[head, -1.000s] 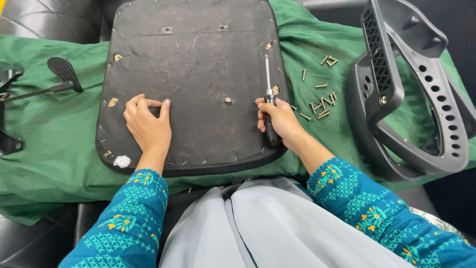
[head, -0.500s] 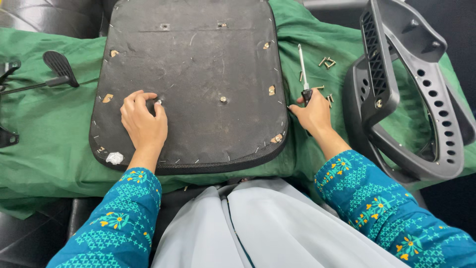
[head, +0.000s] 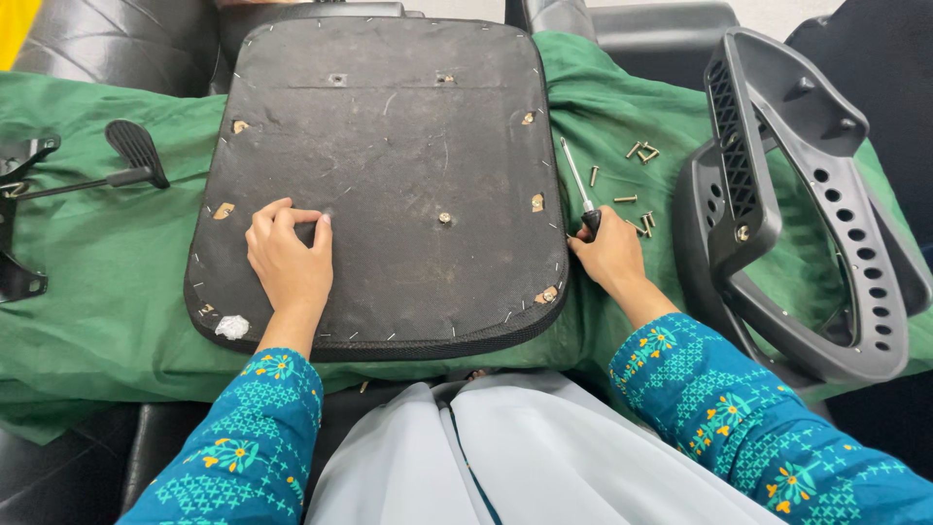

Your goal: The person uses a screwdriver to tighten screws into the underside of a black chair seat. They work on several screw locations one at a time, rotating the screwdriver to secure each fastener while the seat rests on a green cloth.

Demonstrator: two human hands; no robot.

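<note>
Black-handled screwdriver: grip mostly covered by the right hand.
Black metal bracket: cut off by the left edge.
Black plastic chair armrest frame: underside hidden.
Dark padded seat base: top edge cropped.
Small brass screws: heads too small to tell.

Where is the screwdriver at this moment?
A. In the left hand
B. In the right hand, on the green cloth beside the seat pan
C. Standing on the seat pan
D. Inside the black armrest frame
B: the right hand grips the screwdriver by its handle, its shaft lying over the green cloth just right of the seat pan.
</note>
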